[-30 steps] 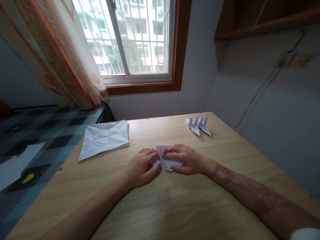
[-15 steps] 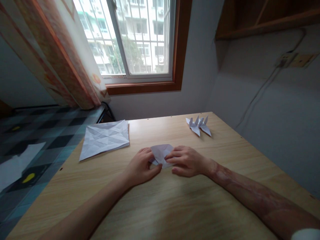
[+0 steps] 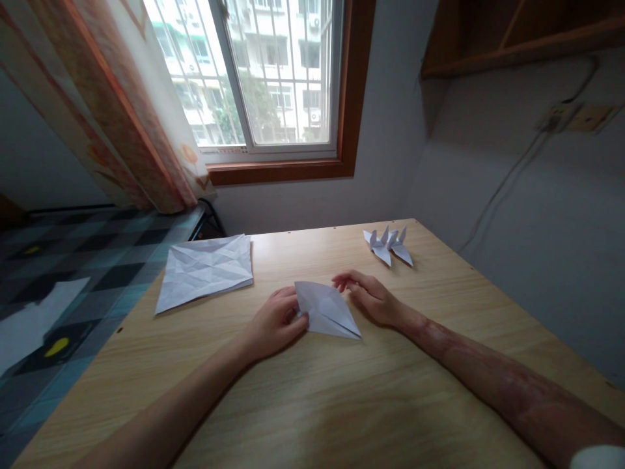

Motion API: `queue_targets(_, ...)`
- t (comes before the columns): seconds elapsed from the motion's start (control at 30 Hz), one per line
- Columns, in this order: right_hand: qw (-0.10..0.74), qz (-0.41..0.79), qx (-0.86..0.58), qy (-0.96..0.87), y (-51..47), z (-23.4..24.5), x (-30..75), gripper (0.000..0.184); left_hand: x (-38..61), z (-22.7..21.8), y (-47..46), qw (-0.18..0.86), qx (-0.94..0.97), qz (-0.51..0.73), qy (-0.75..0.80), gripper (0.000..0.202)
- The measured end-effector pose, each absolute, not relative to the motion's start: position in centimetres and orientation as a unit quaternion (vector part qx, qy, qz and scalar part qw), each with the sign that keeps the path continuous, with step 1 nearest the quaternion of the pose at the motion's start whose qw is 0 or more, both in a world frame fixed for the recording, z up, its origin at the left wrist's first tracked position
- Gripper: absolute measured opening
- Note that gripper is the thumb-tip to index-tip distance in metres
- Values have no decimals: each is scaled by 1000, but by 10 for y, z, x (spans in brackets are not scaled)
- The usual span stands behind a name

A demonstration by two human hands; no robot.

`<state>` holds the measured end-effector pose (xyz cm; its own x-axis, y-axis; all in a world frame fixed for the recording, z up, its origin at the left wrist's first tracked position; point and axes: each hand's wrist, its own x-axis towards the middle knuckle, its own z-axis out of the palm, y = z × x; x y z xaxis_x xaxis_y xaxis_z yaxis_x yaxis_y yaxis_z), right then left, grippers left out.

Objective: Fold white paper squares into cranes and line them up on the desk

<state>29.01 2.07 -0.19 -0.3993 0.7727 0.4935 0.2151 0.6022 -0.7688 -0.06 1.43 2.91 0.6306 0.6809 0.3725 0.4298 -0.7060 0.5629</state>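
A folded white sheet of paper (image 3: 325, 309), kite-like in outline with a crease running to its lower right point, lies on the wooden table (image 3: 312, 404). My left hand (image 3: 278, 326) grips its left corner between the thumb on top and the fingers behind. Just beyond the paper's right edge is my right hand (image 3: 368, 294), its fingers loosely curved and apart, holding nothing. Whether its fingertips brush the paper is hard to tell.
Creased white sheets (image 3: 209, 270) lie at the table's back left. Folded paper cranes (image 3: 389, 246) stand at the back right. A checked bed (image 3: 112, 254) adjoins the left side, with white paper (image 3: 43, 319) on it. A window (image 3: 273, 85) is ahead.
My right hand has let go of the folded paper and moved up and to the right. More of the paper now shows, its point toward the lower right. My left hand stays at the left corner.
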Motion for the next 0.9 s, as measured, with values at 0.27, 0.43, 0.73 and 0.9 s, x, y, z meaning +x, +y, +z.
queue_targets(0.27,418,354,-323,-772,20,4,286,24,-3,23,19,266,867,284,312,15)
queue_targets(0.43,427,380,-334,-750,20,3,286,20,-5,20,21,254,873,264,322,13)
queue_targets(0.73,384,283,-270,-836,18,7,285,19,-2,29,19,298,848,294,324,29)
queue_targets(0.9,323,155,-221,-907,13,10,281,23,-2,26,22,293,818,314,382,35)
